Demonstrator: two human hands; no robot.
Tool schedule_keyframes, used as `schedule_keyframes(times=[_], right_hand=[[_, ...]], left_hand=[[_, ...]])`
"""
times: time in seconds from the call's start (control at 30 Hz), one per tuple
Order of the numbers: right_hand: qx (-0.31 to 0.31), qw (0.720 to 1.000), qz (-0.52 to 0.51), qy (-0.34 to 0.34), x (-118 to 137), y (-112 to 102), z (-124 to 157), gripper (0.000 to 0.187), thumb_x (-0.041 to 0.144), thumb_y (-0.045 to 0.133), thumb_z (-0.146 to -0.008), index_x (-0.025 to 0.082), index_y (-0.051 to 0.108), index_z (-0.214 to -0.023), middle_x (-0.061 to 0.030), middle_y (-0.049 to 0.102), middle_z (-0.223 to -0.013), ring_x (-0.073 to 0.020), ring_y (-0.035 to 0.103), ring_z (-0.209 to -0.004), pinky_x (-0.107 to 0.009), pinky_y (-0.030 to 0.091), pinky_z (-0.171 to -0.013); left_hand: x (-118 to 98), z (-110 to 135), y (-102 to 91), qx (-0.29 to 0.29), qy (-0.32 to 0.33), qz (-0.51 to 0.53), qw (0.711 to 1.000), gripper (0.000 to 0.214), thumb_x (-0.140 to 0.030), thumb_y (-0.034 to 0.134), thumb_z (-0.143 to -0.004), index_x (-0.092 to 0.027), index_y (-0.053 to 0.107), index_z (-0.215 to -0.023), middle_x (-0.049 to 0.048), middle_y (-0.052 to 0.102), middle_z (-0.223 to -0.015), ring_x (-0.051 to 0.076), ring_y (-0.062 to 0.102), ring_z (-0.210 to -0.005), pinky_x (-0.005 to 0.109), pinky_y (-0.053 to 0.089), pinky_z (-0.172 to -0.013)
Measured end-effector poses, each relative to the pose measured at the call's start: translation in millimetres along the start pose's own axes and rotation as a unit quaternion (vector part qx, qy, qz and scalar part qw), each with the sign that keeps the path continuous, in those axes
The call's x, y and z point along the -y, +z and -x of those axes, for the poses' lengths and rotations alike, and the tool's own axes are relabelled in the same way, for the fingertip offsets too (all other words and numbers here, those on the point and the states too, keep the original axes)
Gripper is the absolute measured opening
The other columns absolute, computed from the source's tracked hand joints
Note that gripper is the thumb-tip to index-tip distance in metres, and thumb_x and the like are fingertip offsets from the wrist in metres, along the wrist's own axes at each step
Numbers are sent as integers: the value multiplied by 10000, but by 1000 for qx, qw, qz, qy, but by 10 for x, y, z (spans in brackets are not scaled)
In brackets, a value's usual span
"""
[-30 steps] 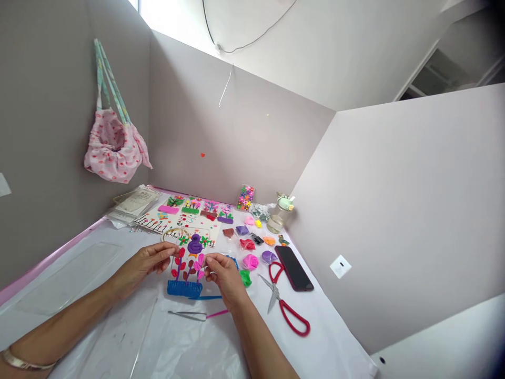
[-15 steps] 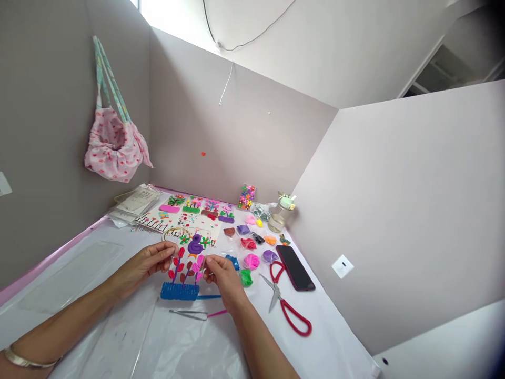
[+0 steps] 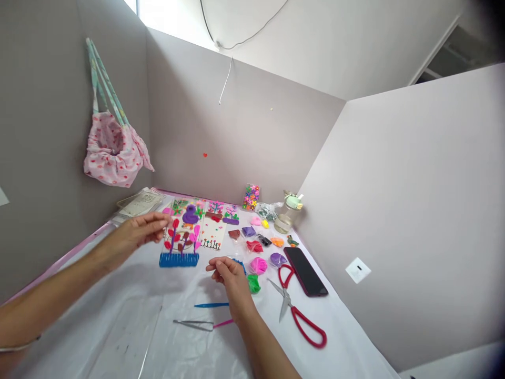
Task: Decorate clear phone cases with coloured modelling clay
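Half a second back both hands gripped the clay flower panel (image 3: 179,243) low at frame centre. Now only the left hand (image 3: 136,234) had it, fingers clamped on its left edge, and the panel had gone up and left, held upright above the table (image 3: 118,300), in front of the other finished cards (image 3: 215,223). The right hand (image 3: 231,276) had let go and dropped to lower centre, just beside the green clay lump (image 3: 253,284). Its fingers were curled with tips close; we could not tell if they pinched anything. We judged the panel was now one-handed, the right hand free. Blue tool (image 3: 211,305), tweezers (image 3: 193,324) and scissors (image 3: 302,321) lay untouched.
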State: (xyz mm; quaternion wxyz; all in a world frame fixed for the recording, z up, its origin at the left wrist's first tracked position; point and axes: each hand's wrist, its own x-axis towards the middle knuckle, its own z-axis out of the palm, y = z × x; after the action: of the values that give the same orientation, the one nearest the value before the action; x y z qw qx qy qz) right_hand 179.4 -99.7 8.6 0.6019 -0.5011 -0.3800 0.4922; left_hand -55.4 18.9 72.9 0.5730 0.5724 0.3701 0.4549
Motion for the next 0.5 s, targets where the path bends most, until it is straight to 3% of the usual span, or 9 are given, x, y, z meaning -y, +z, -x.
schedule_keyframes(times=[0.1, 0.2, 0.27, 0.5], right_hand=[[8, 1000, -5, 4, 61, 70, 86, 273, 424, 688, -816, 161, 756, -848, -65, 765, -825, -126, 530, -656, -260, 417, -683], [25, 1000, -2, 10, 135, 132, 180, 259, 399, 666, -836, 156, 754, -845, -65, 757, -816, -126, 526, -667, -259, 418, -697], [32, 999, -2, 11, 181, 154, 223, 259, 400, 663, -848, 157, 752, -846, -63, 751, -814, -126, 524, -672, -259, 420, -704], [60, 997, -37, 12, 162, 132, 226, 374, 533, 739, -815, 161, 758, -838, -78, 760, -783, -118, 536, -612, -241, 439, -630]], left_hand=[[-336, -308, -120, -27, 62, -22, 997, 295, -422, 869, -700, -225, 759, -890, -27, 686, -796, 108, 591, -651, 219, 523, -633], [-494, -727, -186, -53, 117, -50, 990, 188, -284, 757, -865, -158, 703, -993, 11, 703, -929, 142, 653, -762, 306, 570, -738], [-502, -1047, -207, -63, 130, -76, 987, 180, -280, 670, -951, -137, 668, -1061, 48, 696, -1023, 177, 678, -842, 363, 587, -768], [-323, -2160, -352, -127, 108, -169, 971, 303, -323, 638, -975, -155, 622, -1227, 93, 662, -1205, 231, 679, -998, 431, 590, -847]])
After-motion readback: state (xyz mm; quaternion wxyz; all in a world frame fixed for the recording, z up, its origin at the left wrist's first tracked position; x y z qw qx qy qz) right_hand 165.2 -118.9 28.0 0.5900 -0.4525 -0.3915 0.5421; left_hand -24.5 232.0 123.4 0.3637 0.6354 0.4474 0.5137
